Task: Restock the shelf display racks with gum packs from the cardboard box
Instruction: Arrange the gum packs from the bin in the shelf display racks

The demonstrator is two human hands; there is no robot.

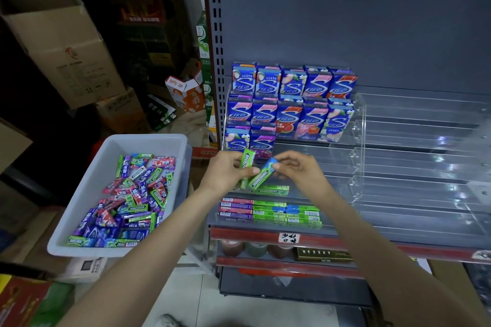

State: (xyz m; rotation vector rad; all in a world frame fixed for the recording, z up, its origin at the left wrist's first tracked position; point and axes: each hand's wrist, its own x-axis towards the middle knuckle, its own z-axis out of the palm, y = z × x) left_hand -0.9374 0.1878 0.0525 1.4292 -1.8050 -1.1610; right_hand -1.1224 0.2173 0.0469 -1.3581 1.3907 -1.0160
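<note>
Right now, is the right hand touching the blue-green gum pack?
Touching: the head view shows the right hand pinching the upper end of the blue-green gum pack.

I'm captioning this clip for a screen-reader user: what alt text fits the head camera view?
Two hands meet before a grey store shelf: the left hand holds a green gum pack while the right hand pinches a blue-and-green gum pack. Clear display racks hold blue boxed gum and flat sticks; a white tub of loose packs sits left.
</note>
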